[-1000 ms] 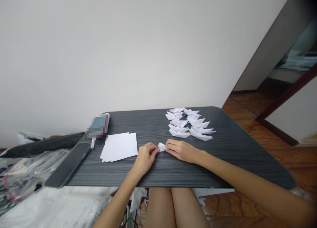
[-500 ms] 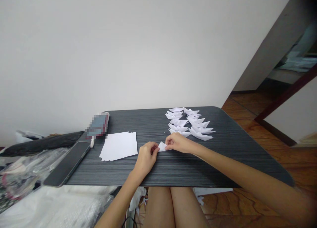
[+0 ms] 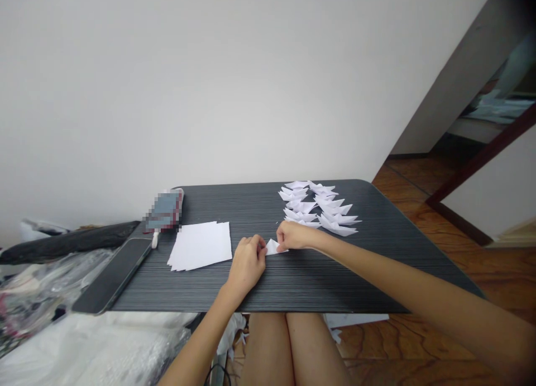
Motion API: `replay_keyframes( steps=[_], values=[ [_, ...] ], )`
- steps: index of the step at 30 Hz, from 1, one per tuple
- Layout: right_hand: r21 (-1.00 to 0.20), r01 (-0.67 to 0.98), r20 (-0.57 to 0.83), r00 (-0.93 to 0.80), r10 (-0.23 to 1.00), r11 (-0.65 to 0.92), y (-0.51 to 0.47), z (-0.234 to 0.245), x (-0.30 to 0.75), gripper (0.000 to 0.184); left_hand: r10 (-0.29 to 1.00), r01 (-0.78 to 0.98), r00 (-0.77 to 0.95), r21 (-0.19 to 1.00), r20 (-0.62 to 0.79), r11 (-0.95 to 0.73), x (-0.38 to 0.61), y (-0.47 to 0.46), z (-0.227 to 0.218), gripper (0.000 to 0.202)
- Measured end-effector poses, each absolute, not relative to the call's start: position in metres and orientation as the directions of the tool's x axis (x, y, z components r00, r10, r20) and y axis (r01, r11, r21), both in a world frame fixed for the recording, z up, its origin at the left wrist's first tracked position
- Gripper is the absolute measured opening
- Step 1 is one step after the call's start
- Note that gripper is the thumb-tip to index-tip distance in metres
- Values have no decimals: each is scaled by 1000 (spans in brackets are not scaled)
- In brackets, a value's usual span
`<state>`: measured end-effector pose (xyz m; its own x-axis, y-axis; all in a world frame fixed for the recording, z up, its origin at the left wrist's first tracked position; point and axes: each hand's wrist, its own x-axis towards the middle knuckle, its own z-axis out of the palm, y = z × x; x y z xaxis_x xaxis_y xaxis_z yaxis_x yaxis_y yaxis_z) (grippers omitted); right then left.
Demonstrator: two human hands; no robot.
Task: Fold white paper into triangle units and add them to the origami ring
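Observation:
A small folded piece of white paper (image 3: 272, 247), roughly triangular, is held just over the near middle of the dark table. My left hand (image 3: 248, 261) pinches its left corner between thumb and fingers. On the opposite side my right hand (image 3: 292, 236) grips the right part, its fingertips covering some of the paper. Beyond my right hand, several white folded paper boats (image 3: 335, 207) lie in two columns. To the left of my left hand rests a loose stack of white paper sheets (image 3: 201, 246).
A black phone (image 3: 115, 274) lies at the left edge of the dark table (image 3: 335, 282), with a white plug by its far end. Behind it sits a blurred-out packet (image 3: 165, 210). Plastic-wrapped items (image 3: 104, 347) are piled left of the table. A wall stands behind.
My right hand has shifted slightly left and its grip on the folded paper has changed, with a paper tip now showing below its fingers. The camera view has moved a little.

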<state>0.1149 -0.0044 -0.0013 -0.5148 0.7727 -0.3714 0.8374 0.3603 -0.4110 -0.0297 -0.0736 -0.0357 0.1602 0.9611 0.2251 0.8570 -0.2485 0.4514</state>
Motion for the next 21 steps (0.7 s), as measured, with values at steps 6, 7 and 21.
replay_keyframes(
  steps=[6,7,21],
  values=[
    [-327,863,-380,-493,783,385,-9,5,110,23,947,866,228,398,225,-303,-29,-74,-32,14],
    [-318,864,-369,-492,788,390,-9,5,110,32,943,863,240,393,231,-316,-28,-75,-32,16],
    [-328,792,-241,-596,766,514,-17,2,112,21,773,785,589,61,234,-616,-39,-88,-35,44]
  ],
)
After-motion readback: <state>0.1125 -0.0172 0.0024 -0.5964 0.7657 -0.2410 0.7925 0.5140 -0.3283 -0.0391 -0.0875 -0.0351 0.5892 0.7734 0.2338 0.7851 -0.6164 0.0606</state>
